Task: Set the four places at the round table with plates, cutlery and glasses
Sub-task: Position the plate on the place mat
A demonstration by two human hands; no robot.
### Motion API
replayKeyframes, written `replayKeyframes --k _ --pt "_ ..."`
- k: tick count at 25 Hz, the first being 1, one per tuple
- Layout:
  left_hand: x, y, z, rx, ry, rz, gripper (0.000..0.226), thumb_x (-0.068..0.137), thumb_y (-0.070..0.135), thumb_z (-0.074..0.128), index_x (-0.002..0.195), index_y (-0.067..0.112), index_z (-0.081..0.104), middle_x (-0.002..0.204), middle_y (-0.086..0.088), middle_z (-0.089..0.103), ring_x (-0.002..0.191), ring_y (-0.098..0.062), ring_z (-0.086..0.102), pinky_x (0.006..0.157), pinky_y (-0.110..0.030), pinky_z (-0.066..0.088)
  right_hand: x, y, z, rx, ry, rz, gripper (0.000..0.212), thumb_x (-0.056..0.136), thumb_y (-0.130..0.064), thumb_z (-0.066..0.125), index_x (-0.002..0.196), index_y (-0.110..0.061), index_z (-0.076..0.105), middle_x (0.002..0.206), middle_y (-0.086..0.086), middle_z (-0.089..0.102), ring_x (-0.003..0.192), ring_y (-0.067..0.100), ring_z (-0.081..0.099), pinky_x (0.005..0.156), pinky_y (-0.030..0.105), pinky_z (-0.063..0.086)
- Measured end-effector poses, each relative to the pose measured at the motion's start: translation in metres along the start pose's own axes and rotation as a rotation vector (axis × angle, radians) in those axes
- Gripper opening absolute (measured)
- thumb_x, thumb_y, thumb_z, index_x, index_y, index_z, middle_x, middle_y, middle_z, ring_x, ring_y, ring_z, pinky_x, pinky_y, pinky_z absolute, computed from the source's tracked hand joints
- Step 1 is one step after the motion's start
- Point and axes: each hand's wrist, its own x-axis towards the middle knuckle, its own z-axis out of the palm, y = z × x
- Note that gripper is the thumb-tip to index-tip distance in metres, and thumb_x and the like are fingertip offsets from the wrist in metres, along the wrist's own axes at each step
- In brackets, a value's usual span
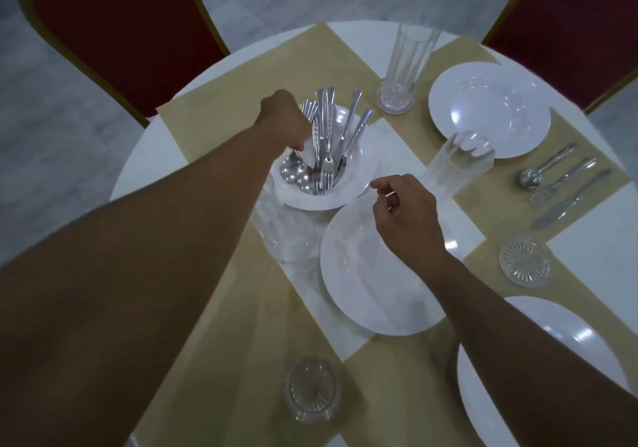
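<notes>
A white bowl (pixel 348 201) at the table's middle holds several forks, knives and spoons (pixel 326 150) standing on end. My left hand (pixel 281 120) reaches into it from the left, fingers curled round a spoon handle at the bowl's left side. My right hand (pixel 405 213) hovers over a white plate (pixel 359 294) just in front of the bowl, fingers loosely curled and holding nothing. On the right, one place has a plate (pixel 490 108) with a spoon (pixel 530 177), fork (pixel 561 179) and knife (pixel 571 203) beside it.
Another plate (pixel 552 339) lies near right. Clear glasses stand at the back (pixel 404 67), behind my right hand (pixel 455 163), at the right (pixel 524 262), near front (pixel 310 389) and beside the bowl (pixel 290 243). Beige placemats (pixel 221 115) cover the round white table. Two red chairs (pixel 121 32) stand beyond.
</notes>
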Motion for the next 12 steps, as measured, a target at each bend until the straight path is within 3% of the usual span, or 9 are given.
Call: replayKeyframes --k 4,6,8,10,12 --pt "0.020 0.006 0.010 0.086 -0.085 -0.012 0.023 0.069 0.001 0.075 0.092 -0.001 0.074 0.084 -0.011 0.075 0.078 -0.021 0.074 0.058 -0.024 0.056 0.028 -0.002 0.017 -0.032 -0.017 0.058 0.022 0.094 -0.007 0.059 0.111 -0.014 0.072 0.104 -0.001 0.068 0.081 0.008 0.062 0.078 0.013 0.047" --pt "0.024 0.011 0.022 0.066 -0.108 -0.006 0.014 0.075 0.008 0.072 0.087 0.002 0.072 0.065 -0.006 0.072 0.056 -0.014 0.070 0.049 -0.019 0.053 0.043 -0.004 0.024 -0.049 -0.018 0.094 0.023 0.094 -0.009 0.059 0.112 -0.015 0.072 0.107 -0.001 0.068 0.084 0.009 0.062 0.084 0.018 0.049" --pt "0.029 0.012 0.032 0.029 -0.109 0.005 0.020 0.078 0.020 0.076 0.088 0.004 0.068 0.056 -0.003 0.067 0.044 -0.010 0.064 0.048 -0.019 0.054 0.057 -0.005 0.030 -0.072 -0.016 0.107 0.024 0.094 -0.010 0.058 0.113 -0.016 0.071 0.108 0.000 0.069 0.088 0.011 0.063 0.087 0.025 0.052" --pt "0.031 0.012 0.040 -0.008 -0.130 0.018 0.031 0.077 0.028 0.082 0.089 0.005 0.065 0.060 -0.004 0.067 0.046 -0.008 0.066 0.043 -0.017 0.052 0.070 -0.005 0.034 -0.087 -0.021 0.128 0.026 0.094 -0.012 0.057 0.115 -0.015 0.071 0.110 0.001 0.069 0.093 0.016 0.065 0.090 0.030 0.053" --pt "0.031 0.011 0.046 0.025 -0.131 0.032 0.041 0.074 0.030 0.085 0.098 0.003 0.067 0.082 -0.010 0.073 0.072 -0.016 0.074 0.058 -0.022 0.057 0.082 -0.005 0.039 -0.113 -0.028 0.153 0.027 0.094 -0.013 0.056 0.116 -0.014 0.071 0.112 0.003 0.070 0.096 0.019 0.065 0.093 0.033 0.053"
